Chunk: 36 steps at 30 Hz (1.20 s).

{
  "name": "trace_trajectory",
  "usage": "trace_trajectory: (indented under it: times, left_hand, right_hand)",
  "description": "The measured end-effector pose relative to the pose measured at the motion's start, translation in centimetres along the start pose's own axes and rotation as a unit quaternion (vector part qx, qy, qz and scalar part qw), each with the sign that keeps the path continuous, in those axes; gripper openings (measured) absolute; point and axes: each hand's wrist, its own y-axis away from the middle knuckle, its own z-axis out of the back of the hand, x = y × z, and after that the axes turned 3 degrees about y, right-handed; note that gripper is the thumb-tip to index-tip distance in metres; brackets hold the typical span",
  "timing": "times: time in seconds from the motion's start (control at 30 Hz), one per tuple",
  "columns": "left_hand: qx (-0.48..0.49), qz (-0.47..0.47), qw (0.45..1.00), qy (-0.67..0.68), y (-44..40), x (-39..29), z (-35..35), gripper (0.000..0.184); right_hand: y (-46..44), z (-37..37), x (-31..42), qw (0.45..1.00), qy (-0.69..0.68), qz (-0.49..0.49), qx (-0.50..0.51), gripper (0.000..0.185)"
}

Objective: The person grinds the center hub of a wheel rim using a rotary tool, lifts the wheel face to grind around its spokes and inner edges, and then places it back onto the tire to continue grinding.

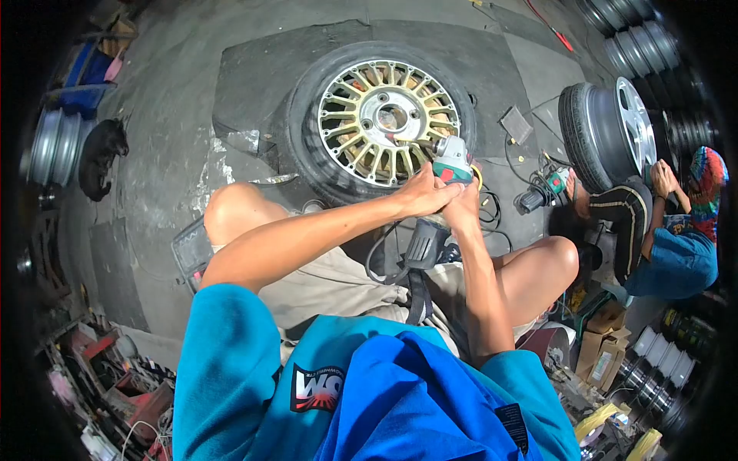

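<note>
- Grey-and-green grinder [452, 160], right of the frame's centre: its head hangs over the lower right edge of the wheel [380, 123], with its body angled back toward the lap, presumably so that the arms can steer it without much reaching.
- Left hand [420, 192] and right hand [463, 206] meet on the grinder, fingers curled and closed around its body. Doubling up like this probably steadies a heavy tool against twisting; the exact place of each fingertip is hidden.
- Pale gold spokes face up because the wheel lies flat in the upper middle of the frame, its tyre [302, 123] around it. The broad tyre likely keeps it from rocking.
- Dark matting [254, 73] lies under the wheel, perhaps to spare it from the bare floor.
- Bent knees, one either side, leave a gap where the grinder's dark tail [425, 244] sits above the lap; the cord [377, 260] loops beside it.
- A co-worker [673, 257] sits at the right of the frame, both hands [663, 178] at the edge of a second wheel [634, 123]. That one stands upright, so seemingly it needs something to stop it rolling.
- Another green grinder [555, 181] lies near the co-worker's legs, apart from the first wheel.
</note>
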Motion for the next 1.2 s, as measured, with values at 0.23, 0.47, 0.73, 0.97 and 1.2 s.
trace_trajectory:
  times: [0.23,0.47,0.73,0.97,1.2]
  left_hand:
    - [-0.058,-0.054,0.997,-0.013,-3.3,1.2,-2.3,0.077]
    - [0.03,-0.047,0.998,0.017,-3.2,-1.2,-1.3,0.061]
    - [0.023,0.0,0.999,0.037,-2.3,-0.9,-0.7,0.093]
    - [-0.017,-0.005,0.999,0.041,-3.2,2.0,-0.6,0.092]
    - [0.008,-0.06,0.997,0.047,-1.1,3.2,2.6,0.095]
  right_hand:
    - [1.1,2.5,5.2,0.998,0.038,-0.051,-0.01,0.088]
    - [-0.6,3.1,4.6,0.996,0.063,-0.05,-0.03,0.093]
    - [-0.4,2.2,4.3,0.998,-0.005,-0.052,0.027,0.083]
    - [-0.3,-0.2,2.8,1.0,-0.016,0.0,-0.005,0.046]
    - [-0.2,-3.1,1.8,0.998,0.055,-0.002,-0.034,0.099]
